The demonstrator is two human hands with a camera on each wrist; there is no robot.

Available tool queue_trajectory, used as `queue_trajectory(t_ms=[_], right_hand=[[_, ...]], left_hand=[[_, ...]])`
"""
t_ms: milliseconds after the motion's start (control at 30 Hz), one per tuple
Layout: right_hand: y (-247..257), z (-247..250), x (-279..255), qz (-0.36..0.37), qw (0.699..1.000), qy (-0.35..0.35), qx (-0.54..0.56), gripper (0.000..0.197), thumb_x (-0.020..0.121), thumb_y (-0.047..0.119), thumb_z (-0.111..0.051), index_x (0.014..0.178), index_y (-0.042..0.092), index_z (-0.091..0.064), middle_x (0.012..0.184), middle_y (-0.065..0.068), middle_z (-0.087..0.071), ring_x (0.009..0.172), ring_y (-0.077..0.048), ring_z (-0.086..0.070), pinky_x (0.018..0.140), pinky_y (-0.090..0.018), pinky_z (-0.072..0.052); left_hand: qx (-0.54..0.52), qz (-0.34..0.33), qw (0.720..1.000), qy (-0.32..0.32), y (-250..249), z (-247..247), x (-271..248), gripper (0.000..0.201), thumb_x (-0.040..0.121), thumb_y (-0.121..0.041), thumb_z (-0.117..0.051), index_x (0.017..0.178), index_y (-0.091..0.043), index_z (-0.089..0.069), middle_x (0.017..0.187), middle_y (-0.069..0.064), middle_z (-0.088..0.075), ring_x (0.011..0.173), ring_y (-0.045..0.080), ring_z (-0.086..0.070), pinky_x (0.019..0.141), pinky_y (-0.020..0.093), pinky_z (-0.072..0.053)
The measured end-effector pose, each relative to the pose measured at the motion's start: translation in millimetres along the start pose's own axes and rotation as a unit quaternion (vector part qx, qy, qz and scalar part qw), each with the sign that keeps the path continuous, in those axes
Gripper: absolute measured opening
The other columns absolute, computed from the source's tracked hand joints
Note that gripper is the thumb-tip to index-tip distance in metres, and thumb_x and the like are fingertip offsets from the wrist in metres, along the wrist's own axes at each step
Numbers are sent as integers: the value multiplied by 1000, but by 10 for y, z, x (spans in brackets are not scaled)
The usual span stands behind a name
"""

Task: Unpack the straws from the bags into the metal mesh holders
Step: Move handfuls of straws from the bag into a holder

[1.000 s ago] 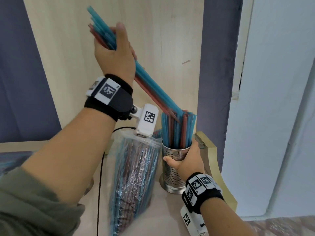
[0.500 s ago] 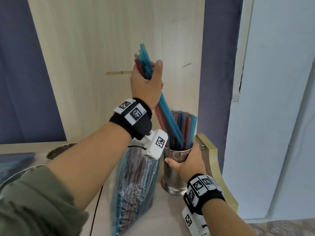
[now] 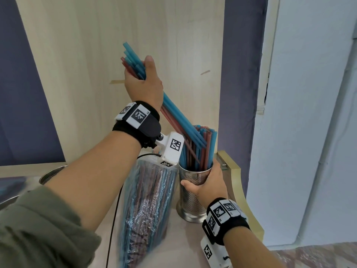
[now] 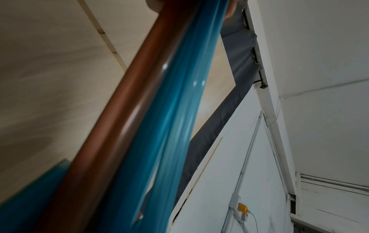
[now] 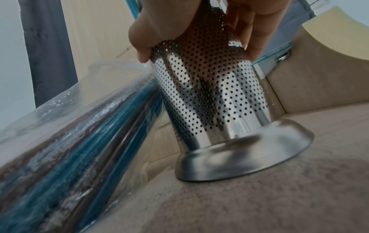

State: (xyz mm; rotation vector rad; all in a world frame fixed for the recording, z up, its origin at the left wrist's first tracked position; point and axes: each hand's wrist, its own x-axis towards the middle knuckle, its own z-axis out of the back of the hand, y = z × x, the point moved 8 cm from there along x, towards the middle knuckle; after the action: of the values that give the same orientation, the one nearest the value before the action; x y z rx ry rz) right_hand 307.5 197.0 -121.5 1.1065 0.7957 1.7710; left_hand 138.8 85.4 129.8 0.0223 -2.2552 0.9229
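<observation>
My left hand [image 3: 144, 88] grips a slanted bundle of blue and red straws [image 3: 179, 120], raised against the wooden panel. The bundle's lower ends reach into the metal mesh holder [image 3: 190, 198], among the straws standing in it [image 3: 207, 146]. My right hand [image 3: 208, 184] grips the holder just below its rim, thumb on the left side. In the right wrist view its fingers [image 5: 151, 28] wrap the perforated holder [image 5: 209, 94], whose base sits on the table. The left wrist view is filled by the held straws [image 4: 159, 126]. A clear bag of straws [image 3: 146, 206] lies left of the holder.
A second metal holder [image 3: 52, 172] shows at the far left, partly behind my forearm. A black cable [image 3: 116, 209] runs along the beige tabletop beside the bag. A gold raised table edge [image 3: 237, 182] curves right of the holder, with a glass bracket [image 5: 279, 53] behind.
My left hand has come down and toward the holder with the bundle, and the straw ends have slid in among the standing straws. My right hand stays on the holder.
</observation>
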Motion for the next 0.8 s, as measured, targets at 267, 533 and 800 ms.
queue_trajectory(t_ms=[267,533,800], right_hand=[[-5,4,-1,3,1000,-5,-5,109,56,45,-93,142,24,-30,136,5,-46,125,-16,-51,107,-37,-45],[-14,-8,3,4,1000,-7,-6,108,56,45,-93,142,25,-30,137,4,-47,125,-16,-51,107,-38,-45],[-9,-5,9,6,1000,-4,-4,106,56,43,-94,141,25,-32,134,5,-48,123,-15,-52,106,-36,-46]], left_hand=[[25,16,1000,-5,119,52,62,15,94,-24,-61,93,-14,-49,66,6,-56,41,10,-51,47,22,-46],[-16,-33,997,63,-98,-23,-132,20,92,-15,-64,83,-18,-47,58,4,-51,43,15,-49,51,26,-48],[-107,-116,984,79,-653,-6,-100,15,94,-10,-60,88,-13,-46,58,2,-47,41,12,-43,47,26,-43]])
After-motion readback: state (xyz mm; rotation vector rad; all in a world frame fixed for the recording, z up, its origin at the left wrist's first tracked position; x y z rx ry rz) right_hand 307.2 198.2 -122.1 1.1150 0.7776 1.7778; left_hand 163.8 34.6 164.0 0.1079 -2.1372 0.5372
